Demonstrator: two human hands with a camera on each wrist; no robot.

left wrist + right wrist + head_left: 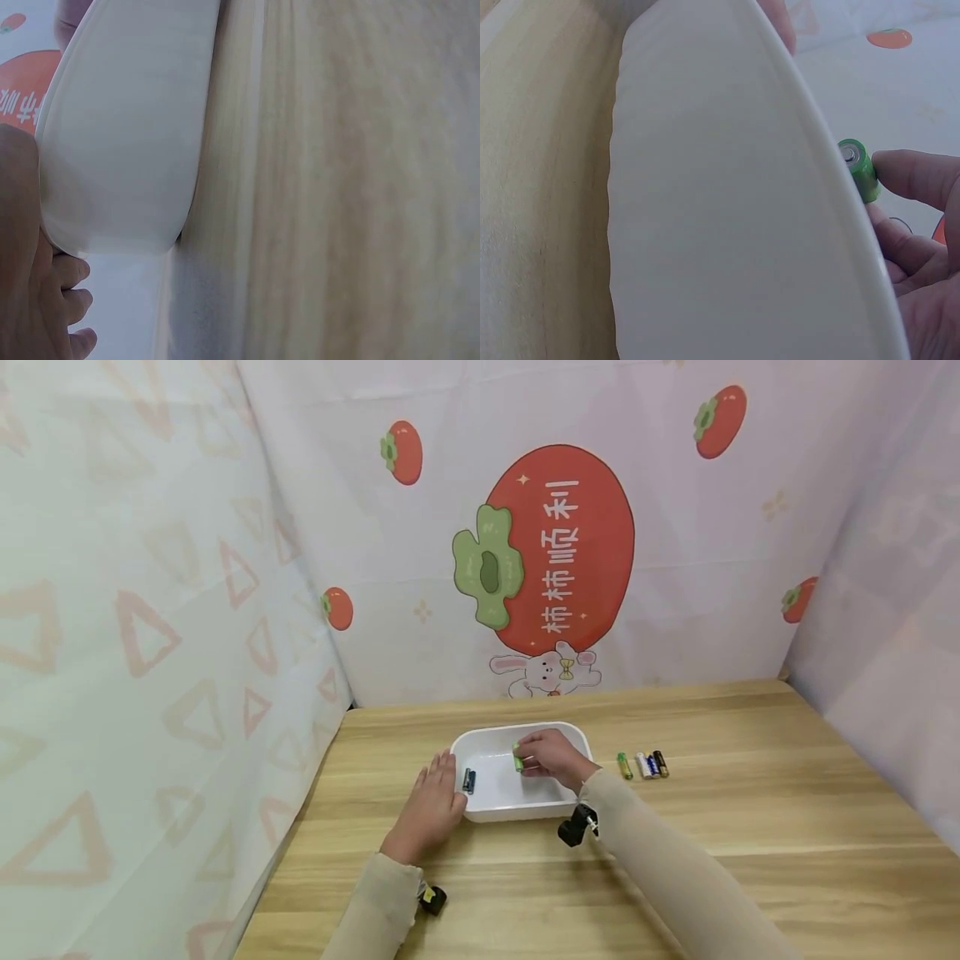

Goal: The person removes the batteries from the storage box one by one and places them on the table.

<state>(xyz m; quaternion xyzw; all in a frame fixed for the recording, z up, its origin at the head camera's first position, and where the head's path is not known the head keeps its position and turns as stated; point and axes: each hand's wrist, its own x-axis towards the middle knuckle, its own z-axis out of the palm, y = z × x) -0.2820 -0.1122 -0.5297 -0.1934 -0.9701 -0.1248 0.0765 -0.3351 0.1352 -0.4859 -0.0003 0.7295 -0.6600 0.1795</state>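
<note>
Inside the tray we count two batteries; four others remain outside. Right fingers pinch a green cell; left fingers lie straight.

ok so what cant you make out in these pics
Labels on the dark batteries in the white tray: too small, head view.
Part of the green battery: behind the tray's rim, right wrist view.
The tray's inside: hidden by its own wall, left wrist view.
Part of the left hand: cut off by that view's left edge.
</note>
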